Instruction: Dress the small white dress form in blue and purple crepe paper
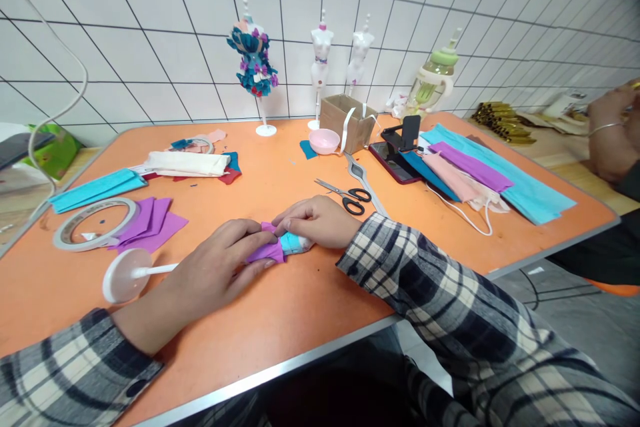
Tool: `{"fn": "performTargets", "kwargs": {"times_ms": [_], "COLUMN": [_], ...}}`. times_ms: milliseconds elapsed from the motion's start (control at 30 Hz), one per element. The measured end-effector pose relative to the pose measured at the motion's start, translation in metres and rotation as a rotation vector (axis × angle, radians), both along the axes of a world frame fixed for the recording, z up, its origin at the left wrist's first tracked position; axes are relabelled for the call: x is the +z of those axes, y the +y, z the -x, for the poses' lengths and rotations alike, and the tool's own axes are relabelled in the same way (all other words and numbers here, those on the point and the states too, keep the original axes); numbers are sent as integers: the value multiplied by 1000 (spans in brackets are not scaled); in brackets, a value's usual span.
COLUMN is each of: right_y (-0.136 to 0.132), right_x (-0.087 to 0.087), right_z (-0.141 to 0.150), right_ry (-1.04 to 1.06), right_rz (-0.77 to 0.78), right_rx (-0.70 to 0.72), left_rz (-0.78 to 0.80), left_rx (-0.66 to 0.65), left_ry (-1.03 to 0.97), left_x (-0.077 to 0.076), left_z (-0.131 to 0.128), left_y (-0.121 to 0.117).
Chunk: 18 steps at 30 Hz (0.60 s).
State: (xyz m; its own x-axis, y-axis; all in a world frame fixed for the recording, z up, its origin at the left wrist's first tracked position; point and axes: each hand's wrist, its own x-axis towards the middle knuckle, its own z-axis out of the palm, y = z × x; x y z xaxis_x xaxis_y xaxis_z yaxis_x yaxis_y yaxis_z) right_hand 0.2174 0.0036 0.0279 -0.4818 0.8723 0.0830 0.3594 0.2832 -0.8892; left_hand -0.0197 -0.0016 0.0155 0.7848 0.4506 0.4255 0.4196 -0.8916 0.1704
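A small white mannequin on a stand lies on its side on the table, its round base (125, 277) to the left. Purple crepe paper (269, 251) is around its lower body, with a light blue band (291, 243) next to it. My left hand (233, 257) is closed over the purple paper and the mannequin, fingers pressing from above. At the torso, my right hand (323, 221) has its fingers closed on the mannequin by the paper's upper edge. Both hands partly hide the figure. Open-bladed scissors (354, 197) with black handles lie just beyond my right hand.
A tape roll (96, 223) and purple paper pieces (153, 223) lie left. Behind stand a decorated mannequin (254, 60), two white mannequins, a cardboard box (350, 123), a pink bowl (324, 141) and a bottle (431, 83). Folded coloured papers (540, 197) and a phone (395, 161) lie right; another person's hand (613, 120) is beyond.
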Motion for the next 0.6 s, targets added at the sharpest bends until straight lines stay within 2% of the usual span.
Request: {"fn": "performTargets", "kwargs": {"times_ms": [300, 467, 600], "right_y": [1, 3, 3], "right_x": [-3, -4, -4], "right_z": [0, -1, -1], "right_ry": [70, 65, 55], "right_rz": [219, 166, 187], "right_rx": [-8, -9, -25], "left_rz": [-9, -28, -43], "left_rx": [-6, -3, -3], "left_ry": [-2, 5, 26], "left_x": [0, -2, -3], "left_z": [-1, 2, 2], "left_y": [0, 1, 1]}}
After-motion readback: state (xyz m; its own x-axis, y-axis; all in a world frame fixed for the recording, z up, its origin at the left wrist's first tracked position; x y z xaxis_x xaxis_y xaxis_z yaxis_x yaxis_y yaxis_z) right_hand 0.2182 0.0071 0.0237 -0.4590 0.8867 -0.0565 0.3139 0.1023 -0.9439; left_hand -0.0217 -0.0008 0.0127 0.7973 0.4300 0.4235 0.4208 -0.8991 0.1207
